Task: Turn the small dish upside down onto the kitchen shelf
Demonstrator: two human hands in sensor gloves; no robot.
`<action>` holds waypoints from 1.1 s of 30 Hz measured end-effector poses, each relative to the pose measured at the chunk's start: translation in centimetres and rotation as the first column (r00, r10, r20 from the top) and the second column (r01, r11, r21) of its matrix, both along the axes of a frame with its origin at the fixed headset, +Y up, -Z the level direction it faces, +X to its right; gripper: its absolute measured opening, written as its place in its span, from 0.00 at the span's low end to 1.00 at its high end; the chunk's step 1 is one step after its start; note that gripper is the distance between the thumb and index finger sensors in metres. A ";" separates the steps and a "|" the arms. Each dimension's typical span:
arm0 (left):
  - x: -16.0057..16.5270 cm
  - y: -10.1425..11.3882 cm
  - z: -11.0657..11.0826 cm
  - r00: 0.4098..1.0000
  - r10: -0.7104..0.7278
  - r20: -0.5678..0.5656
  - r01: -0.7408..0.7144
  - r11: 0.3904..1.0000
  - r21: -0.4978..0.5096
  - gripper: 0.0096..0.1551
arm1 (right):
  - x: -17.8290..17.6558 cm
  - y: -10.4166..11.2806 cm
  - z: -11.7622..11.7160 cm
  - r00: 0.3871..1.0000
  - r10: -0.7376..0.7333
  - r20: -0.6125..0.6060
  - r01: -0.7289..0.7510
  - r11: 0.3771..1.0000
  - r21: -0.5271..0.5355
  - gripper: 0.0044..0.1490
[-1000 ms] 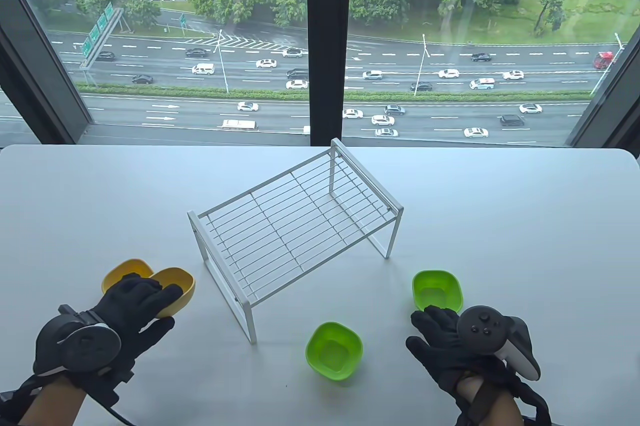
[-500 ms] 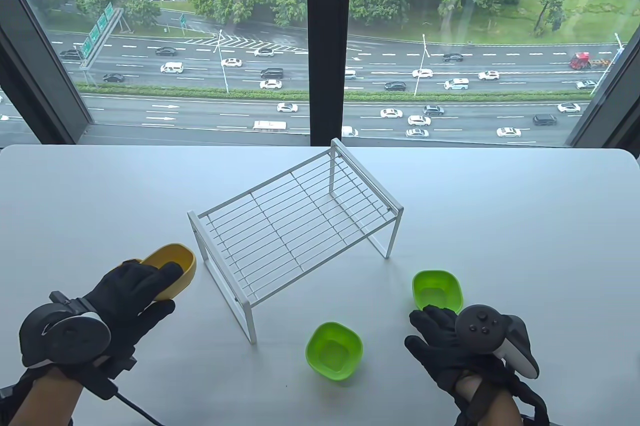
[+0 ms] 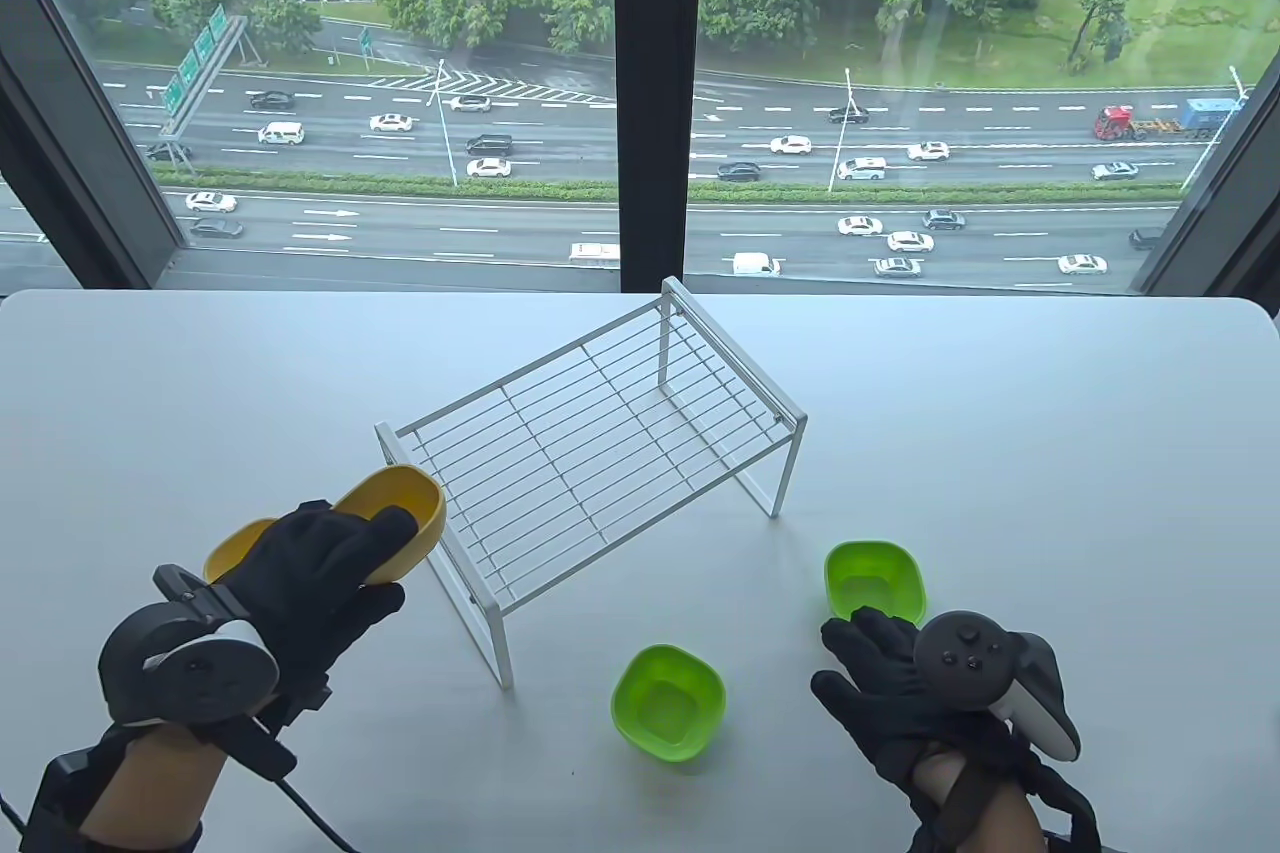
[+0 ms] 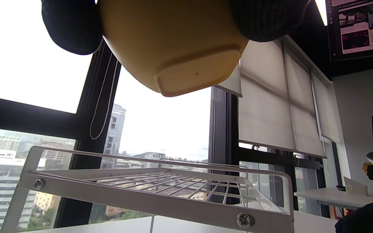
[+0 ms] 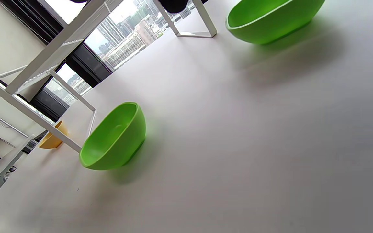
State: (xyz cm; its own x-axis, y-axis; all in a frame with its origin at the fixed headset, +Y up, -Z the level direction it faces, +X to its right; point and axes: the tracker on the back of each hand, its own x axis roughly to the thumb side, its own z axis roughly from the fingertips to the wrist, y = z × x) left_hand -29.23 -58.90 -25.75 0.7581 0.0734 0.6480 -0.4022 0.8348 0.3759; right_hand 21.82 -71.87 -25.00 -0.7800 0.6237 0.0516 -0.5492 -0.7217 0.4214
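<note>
left grip: holds yellow dish, second yellow dish half-hidden behind | right grip: flat, relaxed on tabletop

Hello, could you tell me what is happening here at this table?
A person in black sensor gloves is working with small dishes and a white wire kitchen shelf. The left hand grips a yellow dish, lifted off the table and held beside the shelf's near left corner, opening still facing up. A second yellow dish lies behind that hand. The right hand rests open on the white table, between two green dishes that sit upright. Nothing is on the shelf yet.
</note>
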 end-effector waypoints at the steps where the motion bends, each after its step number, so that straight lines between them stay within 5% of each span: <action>1: 0.2 0.0 -0.2 1.000 -0.008 -0.001 0.008 1.000 -0.001 0.38 | 0.0 0.0 0.0 1.000 0.001 -0.001 -0.001 1.000 0.000 0.51; 24: 8.0 2.4 -5.1 0.969 -0.247 0.018 0.247 0.962 -0.113 0.37 | 0.2 0.2 0.0 1.000 -0.013 0.002 0.013 1.000 0.008 0.51; 33: 13.8 2.6 -7.4 0.864 -0.502 0.028 0.501 0.853 -0.148 0.36 | 0.4 0.3 0.1 1.000 -0.028 0.001 0.028 0.999 0.019 0.51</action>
